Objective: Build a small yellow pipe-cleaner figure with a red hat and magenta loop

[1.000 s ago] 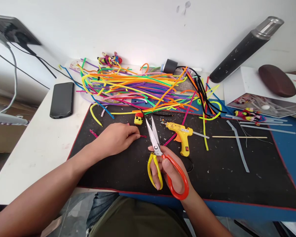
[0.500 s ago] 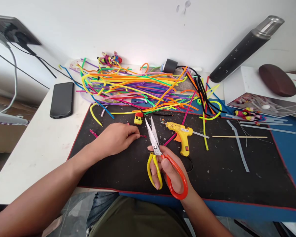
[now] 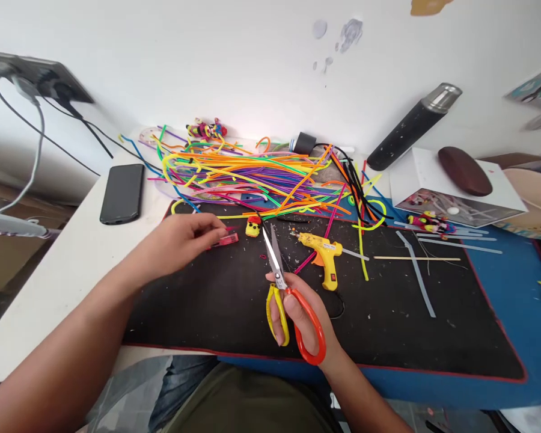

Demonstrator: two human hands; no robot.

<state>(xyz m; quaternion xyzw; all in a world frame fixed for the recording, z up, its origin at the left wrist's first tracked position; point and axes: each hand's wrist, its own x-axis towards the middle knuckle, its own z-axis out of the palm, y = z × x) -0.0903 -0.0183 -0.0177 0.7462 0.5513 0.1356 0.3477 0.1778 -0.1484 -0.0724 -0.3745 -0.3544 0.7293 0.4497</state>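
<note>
My left hand is over the left part of the black mat, thumb and fingers brought together. A flat pink-red object shows at its fingertips, with a thin magenta end just above. What the fingers pinch is mostly hidden. My right hand grips scissors by a yellow and a red handle, blades slightly parted and pointing away from me. Beyond the blade tips sits a small yellow fuzzy head with a red top and black dots. A tiny magenta curl lies left of the blades.
Right of the scissors lies a yellow glue gun. Behind spreads a heap of coloured pipe cleaners. A phone is at left. A black flask, a white box, glue sticks and a wooden stick are at right.
My left hand has drawn back to the left, uncovering part of the pink-red object. The magenta curl, earlier at its fingertips, now lies on the mat. The scissor blades have closed slightly.
</note>
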